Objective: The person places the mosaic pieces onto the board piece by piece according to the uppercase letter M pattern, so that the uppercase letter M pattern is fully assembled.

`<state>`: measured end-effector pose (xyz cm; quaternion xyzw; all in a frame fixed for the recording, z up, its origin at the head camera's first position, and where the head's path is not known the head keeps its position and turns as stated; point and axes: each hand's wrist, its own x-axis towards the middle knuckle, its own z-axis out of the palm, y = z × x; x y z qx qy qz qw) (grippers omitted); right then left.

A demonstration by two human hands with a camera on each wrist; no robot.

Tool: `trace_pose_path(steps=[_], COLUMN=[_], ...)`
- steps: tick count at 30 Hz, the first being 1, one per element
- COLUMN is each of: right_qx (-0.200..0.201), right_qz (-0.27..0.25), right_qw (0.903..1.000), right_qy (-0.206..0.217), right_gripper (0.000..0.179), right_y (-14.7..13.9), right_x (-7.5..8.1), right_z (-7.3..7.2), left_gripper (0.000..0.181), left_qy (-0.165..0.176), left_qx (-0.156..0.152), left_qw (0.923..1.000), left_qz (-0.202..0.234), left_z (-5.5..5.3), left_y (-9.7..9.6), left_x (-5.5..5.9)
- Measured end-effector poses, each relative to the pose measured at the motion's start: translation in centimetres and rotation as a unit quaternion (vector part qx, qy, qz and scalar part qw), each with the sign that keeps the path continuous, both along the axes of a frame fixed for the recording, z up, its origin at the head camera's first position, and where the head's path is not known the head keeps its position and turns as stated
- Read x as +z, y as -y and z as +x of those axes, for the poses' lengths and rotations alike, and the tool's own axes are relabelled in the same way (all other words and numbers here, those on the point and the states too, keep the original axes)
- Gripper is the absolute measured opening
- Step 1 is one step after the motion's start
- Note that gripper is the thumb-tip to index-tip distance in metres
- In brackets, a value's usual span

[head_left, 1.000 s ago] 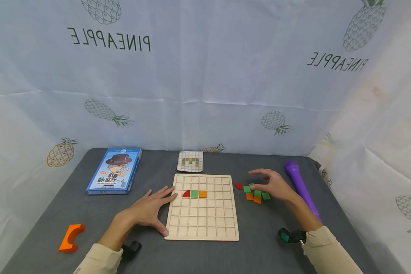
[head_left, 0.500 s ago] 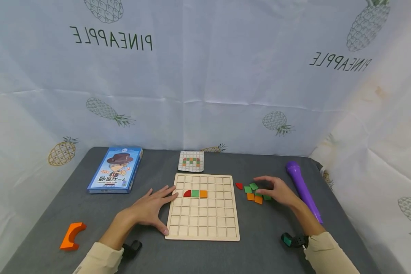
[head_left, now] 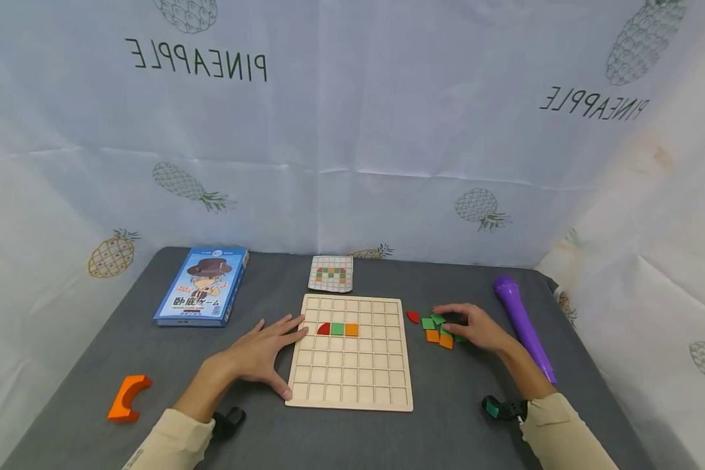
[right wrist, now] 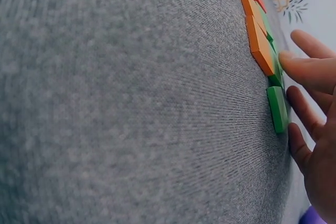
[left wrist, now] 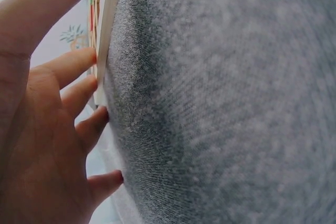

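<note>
My left hand (head_left: pixel 261 352) rests with spread fingers along the left edge of a wooden grid board (head_left: pixel 352 397). Its thumb touches the near left corner. In one row of the board sit a red quarter-round tile (head_left: pixel 324 329), a green square tile (head_left: pixel 337 329) and an orange square tile (head_left: pixel 352 329). To the board's right, my right hand (head_left: pixel 478 328) is over several loose green tiles (head_left: pixel 427 323), its thumb tip right at one of them and its fingers loosely bent. Two orange tiles (right wrist: pixel 258 45) lie beside these, with a red quarter-round tile (head_left: pixel 412 316) farther left.
Behind the board lies a pattern card (head_left: pixel 331 274) with a coloured grid. A blue game box (head_left: pixel 202 287) stands at the back left, an orange arch block (head_left: pixel 128 398) at the front left. A purple microphone (head_left: pixel 523 326) lies to the right of my right hand.
My right hand has shifted slightly right and nearer over the loose tiles, uncovering a green tile at the back. The left hand stays at the board; the head view has tilted slightly.
</note>
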<state>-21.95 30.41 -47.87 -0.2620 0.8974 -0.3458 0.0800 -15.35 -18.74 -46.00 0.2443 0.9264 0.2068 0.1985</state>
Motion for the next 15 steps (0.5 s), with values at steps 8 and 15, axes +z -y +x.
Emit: trace_pose_path(steps=[8,15], right_qx=[0.032,0.030], right_qz=[-0.009,-0.009], right_qw=[0.9994,0.9995], right_qy=[-0.004,-0.003], right_gripper=[0.033,0.032], right_y=[-0.01,-0.02], right_x=[0.23,0.22], right_z=[0.04,-0.14], left_gripper=[0.123,0.123], left_qy=[0.000,-0.003], left_qx=[-0.002,0.000], left_qw=[1.0000,1.0000], left_qz=[-0.001,-0.004], left_z=[-0.08,-0.11], left_y=[-0.02,-0.02], left_x=[-0.08,-0.06])
